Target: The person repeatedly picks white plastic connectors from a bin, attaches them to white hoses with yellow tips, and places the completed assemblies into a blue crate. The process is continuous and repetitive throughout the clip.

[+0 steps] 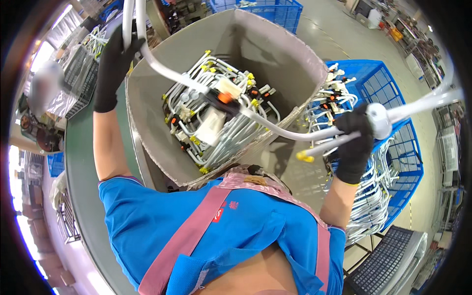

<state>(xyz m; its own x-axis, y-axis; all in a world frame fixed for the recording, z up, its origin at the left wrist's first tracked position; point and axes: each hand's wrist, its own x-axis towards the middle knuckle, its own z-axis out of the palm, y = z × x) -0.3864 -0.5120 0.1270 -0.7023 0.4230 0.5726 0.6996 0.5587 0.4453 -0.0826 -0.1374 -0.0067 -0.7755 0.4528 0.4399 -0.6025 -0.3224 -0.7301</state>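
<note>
Both my hands, in black gloves, hold a white bent-tube frame [172, 73] stretched across the top of a big grey bin. My left hand [118, 56] is wrapped round its tubes at the upper left. On the right, my right hand [355, 140] is closed on the tubes beside a round white joint [379, 121]. A yellow tip [305, 156] caps a short tube end there. Midway along the frame is a black joint with an orange part [226, 97], blurred by motion. Below it, inside the grey bin [295, 44], lies a pile of similar tube frames [226, 137] with yellow caps.
Blue plastic crates [405, 152] full of white tube frames stand at the right. Another blue crate [275, 14] is behind the bin. A green work surface [81, 147] runs along the left, and a person [48, 81], blurred, is beyond it. A black grid tray [386, 260] sits low right.
</note>
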